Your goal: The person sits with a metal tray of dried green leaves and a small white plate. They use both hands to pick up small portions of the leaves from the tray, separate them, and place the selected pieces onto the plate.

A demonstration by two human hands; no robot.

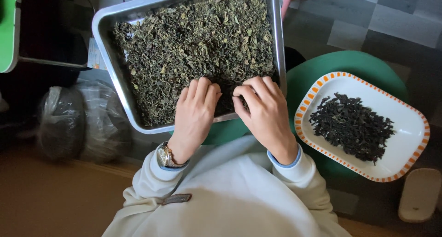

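A metal tray (107, 57) sits tilted across the person's lap and a green stool (368, 64), heaped with dried, crumpled green-brown leaves (193, 43). Both hands work at the tray's near edge. The left hand (195, 110) lies palm down on the leaves, fingers together and gently curved, loosely open with nothing pinched that can be seen. The right hand (262, 110) is curled, its fingertips tucked into the leaf pile near the rim; whether it actually grips a bit of leaf cannot be told, since the tips are hidden. A wristwatch (164, 156) shows on the left wrist above a white sleeve (301, 170).

To the person's right, on the stool, rests a white dish (410, 126) with an orange-striped rim, holding a smaller heap of darker, nearly black leaves (352, 126) — well apart from the tray. Clear plastic bags (78, 119) lie on the floor (391, 16) to the left.

The risks here come from the tray's perch — its near corner overhangs the lap, and both hands press close to that edge. A firm downward push could tip it and slide leaves onto the clothing or floor. Light, brittle leaves may also spill over the low rim when raked toward the body, and anything carried across the gap to the dish could drop crumbs on the way.
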